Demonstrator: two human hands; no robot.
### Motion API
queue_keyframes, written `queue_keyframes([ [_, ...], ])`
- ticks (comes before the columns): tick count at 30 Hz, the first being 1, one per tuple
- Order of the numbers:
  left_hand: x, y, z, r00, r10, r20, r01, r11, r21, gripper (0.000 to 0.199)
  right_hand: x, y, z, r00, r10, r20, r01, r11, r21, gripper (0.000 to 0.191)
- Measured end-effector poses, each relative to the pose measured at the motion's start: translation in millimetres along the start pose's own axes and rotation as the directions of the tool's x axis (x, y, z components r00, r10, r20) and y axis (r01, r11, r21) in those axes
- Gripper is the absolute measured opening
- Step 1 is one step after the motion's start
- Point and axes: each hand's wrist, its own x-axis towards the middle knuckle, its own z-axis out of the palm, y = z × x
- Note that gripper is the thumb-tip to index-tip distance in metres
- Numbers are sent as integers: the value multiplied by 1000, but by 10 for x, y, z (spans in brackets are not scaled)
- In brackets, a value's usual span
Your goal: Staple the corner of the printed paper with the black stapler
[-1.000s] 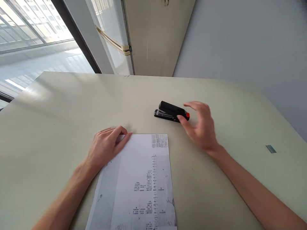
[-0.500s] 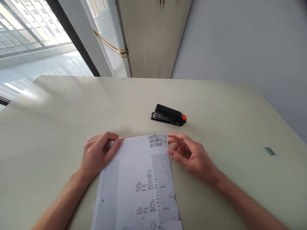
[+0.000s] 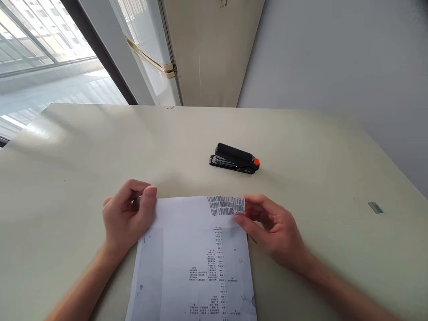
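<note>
Printed paper sheets (image 3: pixel 187 249) lie in front of me, with a block of dark line marks near the far right corner. My left hand (image 3: pixel 130 214) pinches the far left corner, thumb on top and fingers curled beneath. At the far right corner my right hand (image 3: pixel 267 223) grips the edge, its thumb on top and its fingers behind the paper. Beyond the sheets a black stapler (image 3: pixel 234 158) with an orange-red end rests on the table, its upper arm raised from the base. Neither hand touches it.
The pale table (image 3: pixel 110 147) spreads out around the paper. A small grey-green strip (image 3: pixel 375 207) lies on its right side. Behind the far edge stand a fridge (image 3: pixel 214 53) with a handle (image 3: pixel 150 58), a window (image 3: pixel 40 49) and a grey wall (image 3: pixel 334 53).
The sheets' far edge has come slightly nearer to me. My right thumb and fingers have closed on the right corner. My left hand has shifted left and turned, its thumb now pointing up.
</note>
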Motion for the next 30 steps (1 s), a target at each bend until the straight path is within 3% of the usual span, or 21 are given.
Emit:
queue_keyframes([
  [4,75,32,-11,966,-254,-52,237,945,-225,27,-2,-11,-20,999,35,-9,-35,998,46,24],
  [7,153,58,-16,910,-398,-118,355,894,-272,33,-1,-33,-42,997,71,5,-71,993,89,23],
  [12,219,126,-18,807,-589,-30,531,749,-397,35,4,-61,-74,997,82,-17,-78,983,164,22],
  [16,238,139,-14,773,-633,43,583,681,-444,35,24,-78,-108,995,95,-33,-87,981,172,23],
  [21,255,98,-4,776,-629,54,593,698,-400,34,40,-73,-144,994,72,-76,-59,985,161,21],
  [30,228,47,12,758,-649,61,594,649,-476,38,77,-104,-181,993,22,-114,0,982,188,15],
])
